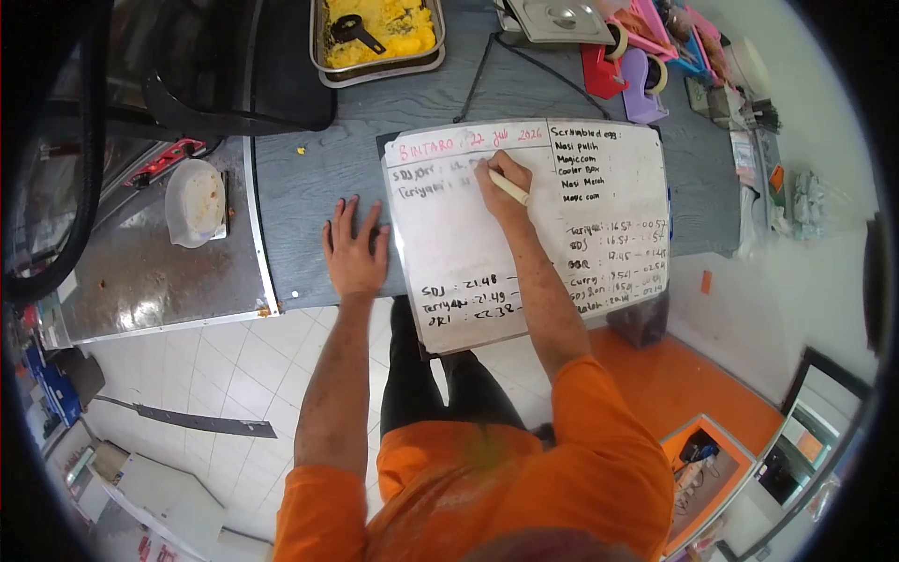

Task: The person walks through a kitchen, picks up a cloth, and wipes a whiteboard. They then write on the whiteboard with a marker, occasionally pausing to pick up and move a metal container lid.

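A white board (pixel 449 253) with handwritten red and black lines lies on the grey counter (pixel 309 169), overhanging its front edge. My right hand (pixel 501 183) grips a pale marker (pixel 510 189), tip down on the board's upper left, near the line that starts "SDJ". My left hand (pixel 354 251) lies flat with spread fingers on the counter, touching the board's left edge. Orange sleeves cover both upper arms.
A metal tray of yellow food (pixel 379 37) with a black scoop stands at the counter's back. Tape dispensers (pixel 623 70) and a metal lid (pixel 560 19) are at the back right. A white plastic jug (pixel 194 201) sits on the steel surface (pixel 140 272) at left.
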The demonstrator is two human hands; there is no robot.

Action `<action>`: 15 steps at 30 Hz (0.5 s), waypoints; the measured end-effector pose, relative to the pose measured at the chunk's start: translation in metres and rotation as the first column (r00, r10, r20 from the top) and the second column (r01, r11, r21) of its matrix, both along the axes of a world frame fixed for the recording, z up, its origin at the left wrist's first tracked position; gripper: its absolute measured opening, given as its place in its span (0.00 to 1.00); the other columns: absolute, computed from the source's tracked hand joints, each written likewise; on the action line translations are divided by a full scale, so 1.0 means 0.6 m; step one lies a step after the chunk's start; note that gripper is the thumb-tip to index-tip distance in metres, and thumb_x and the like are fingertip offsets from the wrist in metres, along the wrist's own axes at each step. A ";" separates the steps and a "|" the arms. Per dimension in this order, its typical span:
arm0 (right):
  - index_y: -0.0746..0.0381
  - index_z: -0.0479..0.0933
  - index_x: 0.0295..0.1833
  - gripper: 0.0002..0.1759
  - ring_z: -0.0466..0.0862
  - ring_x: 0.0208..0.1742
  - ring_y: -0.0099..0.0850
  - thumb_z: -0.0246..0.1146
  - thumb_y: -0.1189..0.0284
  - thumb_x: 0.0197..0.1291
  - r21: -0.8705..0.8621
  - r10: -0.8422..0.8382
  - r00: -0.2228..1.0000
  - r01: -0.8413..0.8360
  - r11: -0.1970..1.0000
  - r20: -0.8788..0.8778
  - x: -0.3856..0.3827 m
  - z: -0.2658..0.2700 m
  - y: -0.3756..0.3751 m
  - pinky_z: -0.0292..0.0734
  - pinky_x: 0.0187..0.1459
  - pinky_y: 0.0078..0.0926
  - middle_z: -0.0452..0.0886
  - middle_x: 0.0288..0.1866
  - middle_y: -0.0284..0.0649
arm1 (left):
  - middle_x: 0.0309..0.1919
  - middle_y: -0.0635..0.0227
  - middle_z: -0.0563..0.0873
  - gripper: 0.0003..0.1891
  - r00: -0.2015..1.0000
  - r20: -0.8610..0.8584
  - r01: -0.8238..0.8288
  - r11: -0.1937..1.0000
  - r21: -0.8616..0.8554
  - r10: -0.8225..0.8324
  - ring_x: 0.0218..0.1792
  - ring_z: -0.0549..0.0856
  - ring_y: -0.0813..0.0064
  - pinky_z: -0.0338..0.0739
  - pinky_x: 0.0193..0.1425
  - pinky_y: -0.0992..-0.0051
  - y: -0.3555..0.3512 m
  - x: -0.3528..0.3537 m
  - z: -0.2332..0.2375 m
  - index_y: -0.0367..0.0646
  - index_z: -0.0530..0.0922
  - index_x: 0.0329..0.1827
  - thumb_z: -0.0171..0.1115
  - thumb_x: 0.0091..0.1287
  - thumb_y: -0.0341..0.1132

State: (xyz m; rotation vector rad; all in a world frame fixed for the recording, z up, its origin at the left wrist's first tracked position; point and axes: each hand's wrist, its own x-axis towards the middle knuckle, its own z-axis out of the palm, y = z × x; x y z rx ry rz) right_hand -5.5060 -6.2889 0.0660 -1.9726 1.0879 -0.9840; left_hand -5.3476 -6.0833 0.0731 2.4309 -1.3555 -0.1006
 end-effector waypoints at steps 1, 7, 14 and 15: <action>0.64 0.67 0.22 0.12 0.76 0.15 0.36 0.64 0.79 0.50 -0.022 -0.024 1.000 0.024 0.999 -0.018 0.000 0.000 0.000 0.69 0.21 0.31 0.72 0.14 0.42 | 0.68 0.68 0.70 0.20 1.000 0.001 0.003 1.000 0.000 -0.003 0.73 0.62 0.64 0.51 0.75 0.54 0.000 0.000 0.000 0.62 0.77 0.62 0.56 0.66 0.46; 0.64 0.66 0.21 0.13 0.73 0.13 0.35 0.64 0.79 0.50 -0.027 -0.005 1.000 0.004 1.000 -0.021 -0.006 -0.002 0.005 0.68 0.20 0.30 0.71 0.13 0.43 | 0.68 0.69 0.69 0.20 1.000 -0.010 0.001 1.000 0.016 -0.001 0.73 0.61 0.64 0.51 0.75 0.54 0.000 0.001 0.000 0.62 0.77 0.62 0.56 0.67 0.45; 0.63 0.66 0.21 0.13 0.72 0.13 0.32 0.65 0.80 0.50 -0.094 -0.036 0.999 0.038 0.995 0.023 -0.006 -0.012 -0.001 0.67 0.19 0.29 0.71 0.13 0.42 | 0.69 0.69 0.69 0.19 1.000 -0.021 0.000 1.000 0.003 0.000 0.73 0.60 0.64 0.51 0.75 0.53 0.000 0.001 -0.001 0.62 0.77 0.61 0.56 0.67 0.45; 0.63 0.66 0.20 0.14 0.71 0.13 0.32 0.65 0.80 0.50 -0.096 -0.068 0.996 0.073 0.993 0.052 -0.003 -0.014 -0.001 0.67 0.19 0.29 0.70 0.13 0.41 | 0.68 0.69 0.69 0.19 1.000 -0.019 0.001 1.000 0.005 -0.001 0.73 0.60 0.64 0.51 0.75 0.53 0.000 0.002 -0.001 0.61 0.77 0.61 0.56 0.67 0.45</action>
